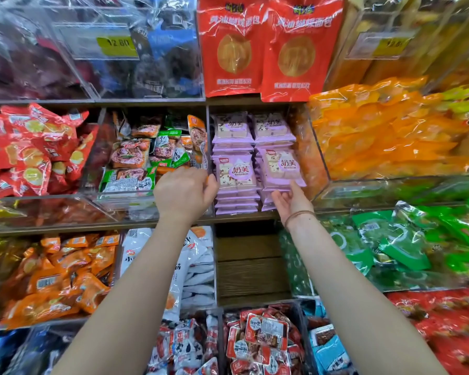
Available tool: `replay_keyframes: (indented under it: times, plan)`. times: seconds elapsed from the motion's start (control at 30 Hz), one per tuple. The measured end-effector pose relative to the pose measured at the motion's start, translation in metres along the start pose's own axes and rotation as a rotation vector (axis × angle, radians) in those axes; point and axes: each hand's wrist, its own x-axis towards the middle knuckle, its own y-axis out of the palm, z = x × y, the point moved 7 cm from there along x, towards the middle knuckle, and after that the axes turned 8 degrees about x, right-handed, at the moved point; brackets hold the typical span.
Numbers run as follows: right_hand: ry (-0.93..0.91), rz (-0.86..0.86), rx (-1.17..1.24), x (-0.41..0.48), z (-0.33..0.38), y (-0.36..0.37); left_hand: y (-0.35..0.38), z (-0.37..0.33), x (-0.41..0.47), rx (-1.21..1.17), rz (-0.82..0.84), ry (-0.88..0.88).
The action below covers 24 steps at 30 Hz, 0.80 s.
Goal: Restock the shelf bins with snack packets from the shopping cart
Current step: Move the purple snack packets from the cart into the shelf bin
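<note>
Store shelving of clear acrylic bins point(320, 163) is filling the frame, every bin holding snack packets. Dead centre, the lilac snack packets point(236, 174) are sitting in two neat stacks inside one bin, front faces tilting toward the camera.

Left hand point(183, 193) is reaching in at the stacks' 9 o'clock edge, back of the hand facing the camera. Its fingers are curling at the divider wall point(208, 136) and the thumb is lying against the left stack. The fingertips are hidden, so cannot tell if it is gripping a packet or only the wall.

Right hand point(291, 201) is lying palm up at the right stack's 6 o'clock, fingers straight and slightly spread. Its fingertips are touching under the front right packet point(280, 167), propping it, not pinching. A brown wristband point(299, 214) is circling that wrist.

At 12 o'clock two red bread bags point(233, 47) are standing side by side. At 11 o'clock a yellow price tag point(117, 46) is reading 12.80. Orange packets point(385, 131) are piling at 2 o'clock, green packets point(390, 239) at 4 o'clock, red round-print packets point(30, 150) at 9 o'clock. Mixed green and orange packets point(136, 158) are lying just left of the lilac bin. Below centre a wooden panel point(252, 266) is showing between white packets point(195, 266) and the green ones.
</note>
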Motion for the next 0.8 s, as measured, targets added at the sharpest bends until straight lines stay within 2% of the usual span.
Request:
replay_keyframes:
  times: [0.13, 0.2, 0.3, 0.37, 0.4, 0.47, 0.53, 0.67, 0.8]
  plan:
    - [0.071, 0.088, 0.005, -0.01, -0.002, 0.0, -0.002, 0.0, -0.001, -0.059, 0.088, -0.026]
    - [0.09, 0.134, -0.069, -0.022, 0.0, -0.006, -0.004, 0.003, 0.001, -0.135, 0.146, -0.099]
    - [-0.008, 0.197, -0.344, -0.046, 0.011, -0.024, -0.023, 0.001, -0.013, -0.351, 0.085, -0.212]
    - [-0.151, 0.264, -0.59, -0.064, 0.018, -0.041, -0.048, -0.015, -0.044, -0.469, 0.006, -0.209]
    - [-0.221, 0.308, -0.711, -0.075, 0.019, -0.052, -0.055, -0.027, -0.067, -0.524, 0.032, -0.198]
    - [-0.288, 0.393, -0.915, -0.099, 0.015, -0.083, -0.059, -0.054, -0.128, -0.636, 0.233, -0.209]
    - [-0.282, 0.443, -1.066, -0.119, 0.005, -0.123, -0.059, -0.076, -0.199, -0.697, 0.515, -0.277]
    - [-0.235, 0.413, -1.32, -0.146, -0.018, -0.218, -0.066, -0.1, -0.322, -0.656, 1.001, -0.298]
    - [-0.046, 0.303, -1.594, -0.157, -0.042, -0.331, -0.08, -0.11, -0.387, -0.707, 1.265, -0.185]
